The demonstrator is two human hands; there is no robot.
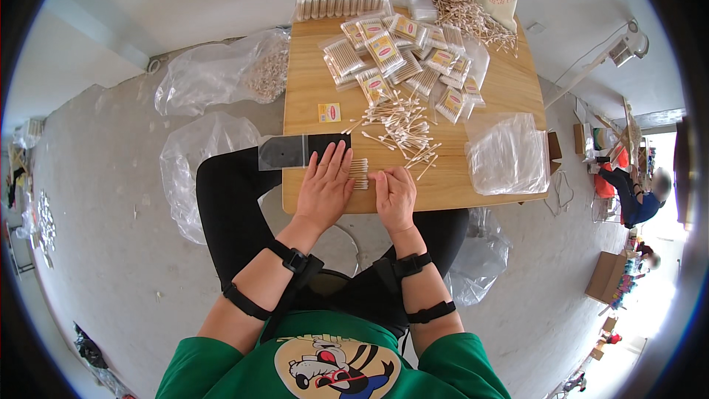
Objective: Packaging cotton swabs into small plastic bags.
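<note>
A small row of cotton swabs (360,174) lies side by side near the table's front edge, between my two hands. My left hand (323,183) is flat, its fingers stretched out against the left end of the row. At the right end, my right hand (395,196) is closed, with curled fingers and the thumb by the swab tips; whatever it may pinch is hidden. Just beyond lies a loose heap of cotton swabs (402,127). A small clear plastic bag (283,153) reaches over the table's left edge, beside a black flat piece (325,140) partly under my left fingertips.
Filled swab packets (384,53) are piled farther back on the wooden table (310,74). A yellow printed card (329,112) lies at the left, and a stack of clear bags (508,155) at the right. Large plastic sacks (214,77) rest on the floor.
</note>
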